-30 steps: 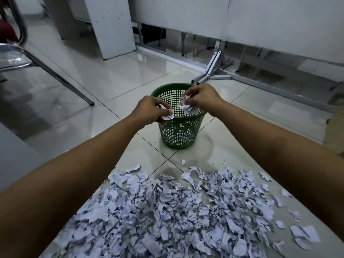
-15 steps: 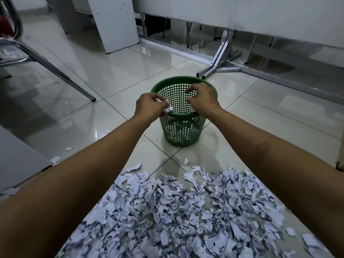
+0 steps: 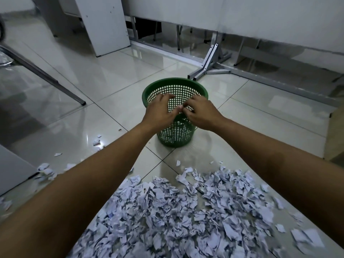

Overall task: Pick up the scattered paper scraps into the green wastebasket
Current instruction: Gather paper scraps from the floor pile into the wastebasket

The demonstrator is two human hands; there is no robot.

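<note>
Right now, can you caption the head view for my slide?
Both hands, left hand and right hand, open over the green wastebasket; a large pile of paper scraps remains on the floor.

Wastebasket [image 3: 175, 135]: on the floor [image 3: 111, 90], beyond the paper scraps [image 3: 186, 211].
Left hand [image 3: 160, 112]: over the wastebasket's mouth, beside the right hand [image 3: 202, 113].
Stray scraps [image 3: 45, 170]: left of the heap.
Stand foot [image 3: 208, 68]: behind the wastebasket.

Your head camera looks forward and down, close over the floor [image 3: 111, 86]; the frame edges look slightly smeared.
</note>
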